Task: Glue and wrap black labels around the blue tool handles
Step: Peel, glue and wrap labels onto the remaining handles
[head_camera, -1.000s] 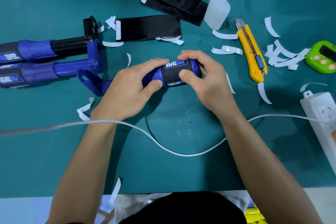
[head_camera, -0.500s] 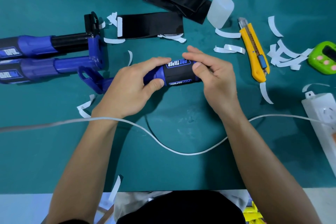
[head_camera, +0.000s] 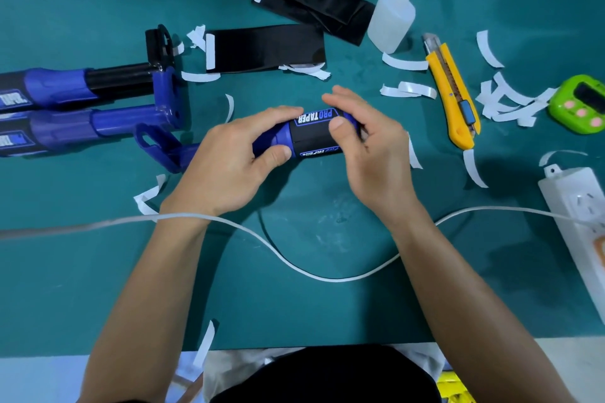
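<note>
At bench (head_camera: 98,271) centre: left hand (head_camera: 226,157) with grip closed round blue tool handle (head_camera: 278,137), steadying it; right hand (head_camera: 373,147) with grip half-curled over black label (head_camera: 311,137), thumb pressing down, probably to seat the glue.

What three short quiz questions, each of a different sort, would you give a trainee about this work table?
1. True or false: the left hand grips the blue handle.
2. Which thing lies between the glue bottle and the green timer? A. a yellow knife B. a hammer C. a cup
3. Fill in: the black label on the handle reads "PRO ____".
Key: 1 true; 2 A; 3 TAPER.
</note>
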